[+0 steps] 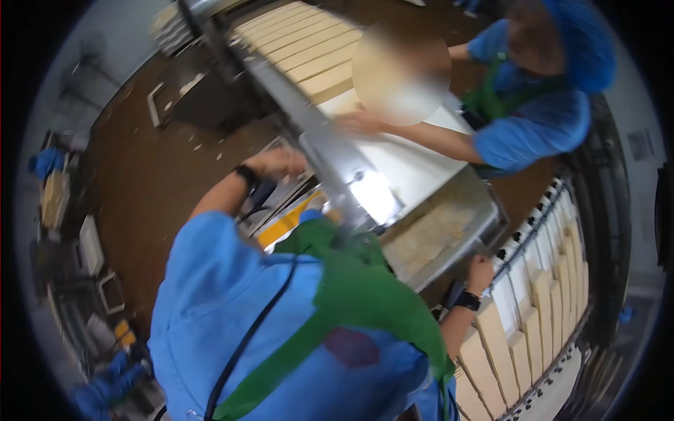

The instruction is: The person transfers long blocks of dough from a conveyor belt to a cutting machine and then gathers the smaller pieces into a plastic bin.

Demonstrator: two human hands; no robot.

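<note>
My left hand point(279, 163), with a black band at the wrist, is beside the metal rail of the machine. Motion smears its fingers, so whether it holds anything cannot be made out. On the other side, my right hand point(481, 274) is closed in a fist at the edge of a rack point(523, 249) with black knobs. What is inside that fist, if anything, is hidden. Long cream-coloured slabs point(537, 316) stand in rows in the rack, close to my right wrist. Between my hands is a metal tray point(439, 235) with pale, flat pieces in it.
A co-worker in a blue cap point(586, 45) reaches over a white belt point(414, 158); part of that area is blurred. Several cream slabs point(302, 38) lie side by side farther along the belt. Scraps lie on the brown floor point(154, 189). Frames and bins stand at the left.
</note>
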